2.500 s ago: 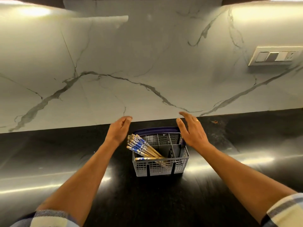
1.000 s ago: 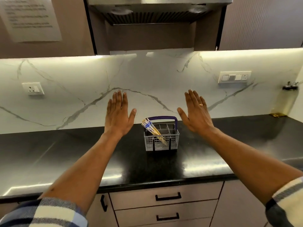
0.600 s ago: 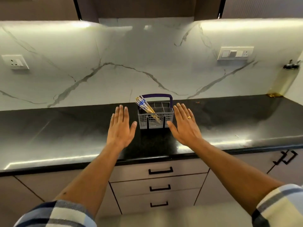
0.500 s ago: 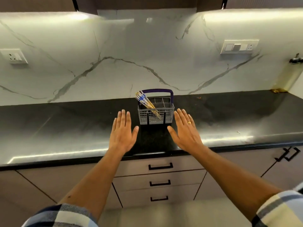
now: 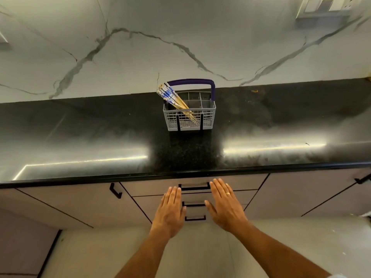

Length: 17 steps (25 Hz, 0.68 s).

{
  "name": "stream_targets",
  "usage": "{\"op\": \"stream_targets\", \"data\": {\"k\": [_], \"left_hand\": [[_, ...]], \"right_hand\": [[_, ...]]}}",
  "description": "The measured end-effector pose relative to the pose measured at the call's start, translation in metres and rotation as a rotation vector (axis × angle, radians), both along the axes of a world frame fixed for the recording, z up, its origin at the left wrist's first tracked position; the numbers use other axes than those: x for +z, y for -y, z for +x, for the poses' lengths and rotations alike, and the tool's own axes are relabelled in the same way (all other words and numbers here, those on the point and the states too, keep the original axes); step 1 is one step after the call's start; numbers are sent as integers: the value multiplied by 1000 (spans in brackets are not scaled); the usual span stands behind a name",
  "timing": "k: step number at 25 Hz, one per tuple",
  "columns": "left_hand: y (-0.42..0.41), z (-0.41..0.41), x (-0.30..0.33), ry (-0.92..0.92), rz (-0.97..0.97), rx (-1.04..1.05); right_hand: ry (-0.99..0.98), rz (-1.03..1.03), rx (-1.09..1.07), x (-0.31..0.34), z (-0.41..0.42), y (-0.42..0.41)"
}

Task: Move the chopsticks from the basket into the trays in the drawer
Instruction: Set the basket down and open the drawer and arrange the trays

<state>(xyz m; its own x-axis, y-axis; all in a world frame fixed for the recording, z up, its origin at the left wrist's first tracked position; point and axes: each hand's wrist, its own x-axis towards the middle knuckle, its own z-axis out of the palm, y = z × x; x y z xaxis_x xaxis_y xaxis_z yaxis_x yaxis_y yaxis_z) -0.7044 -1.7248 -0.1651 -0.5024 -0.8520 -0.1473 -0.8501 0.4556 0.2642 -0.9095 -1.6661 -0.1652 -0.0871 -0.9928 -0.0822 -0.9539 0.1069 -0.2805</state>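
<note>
A grey cutlery basket (image 5: 208, 117) with a purple handle stands on the black countertop (image 5: 100, 137). Several wooden chopsticks (image 5: 172, 98) with blue-and-white tops lean to the left in its left compartment. Below the counter edge is a stack of three closed drawers; the top drawer (image 5: 152, 186) has a black handle (image 5: 194, 187). My left hand (image 5: 170, 213) and my right hand (image 5: 225, 207) hover flat, fingers straight, in front of the drawer fronts, one on each side of the handles. Neither hand holds anything. No trays are visible.
A marble backsplash (image 5: 180, 47) rises behind the counter, with a switch plate (image 5: 325, 6) at the top right. Cabinet doors with black handles (image 5: 115, 190) flank the drawers. Pale floor (image 5: 200, 247) lies below.
Both hands have dropped from beside the basket on the counter down to the drawer fronts. The view has tilted downward and closer. The basket has not moved.
</note>
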Motion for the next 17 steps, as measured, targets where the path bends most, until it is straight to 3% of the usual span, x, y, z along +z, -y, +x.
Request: {"op": "stream_targets", "data": {"k": [12, 17], "left_hand": [[83, -72, -56, 68, 259, -18], [92, -83, -73, 124, 186, -80]], "right_hand": [[-20, 360, 32, -48, 12, 101], [-106, 395, 17, -58, 19, 116]]}}
